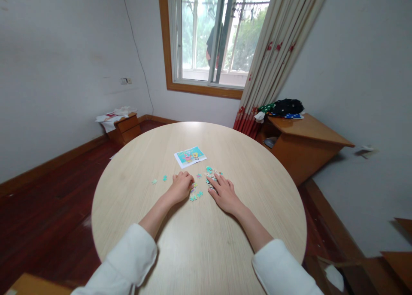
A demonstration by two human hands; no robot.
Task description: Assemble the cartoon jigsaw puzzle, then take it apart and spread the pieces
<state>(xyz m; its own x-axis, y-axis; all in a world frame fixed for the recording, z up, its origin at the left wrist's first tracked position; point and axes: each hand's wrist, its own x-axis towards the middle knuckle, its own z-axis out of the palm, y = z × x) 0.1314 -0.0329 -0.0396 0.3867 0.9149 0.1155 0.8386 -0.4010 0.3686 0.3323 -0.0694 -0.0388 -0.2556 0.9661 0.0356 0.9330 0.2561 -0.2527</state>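
Observation:
My left hand is closed, its fingers curled and their tips at a small yellow and purple puzzle piece; the fingers hide part of the grip. My right hand lies palm down with fingers spread on a heap of puzzle pieces, covering some of them. Between the hands lies a pink and purple piece. Teal pieces sit just below it, nearer to me. Left of my left hand are a teal piece and a pale green piece.
A printed cartoon picture lies beyond my hands on the round table. A wooden desk with cloths stands at the right, a small cabinet at the back left. A person shows through the window.

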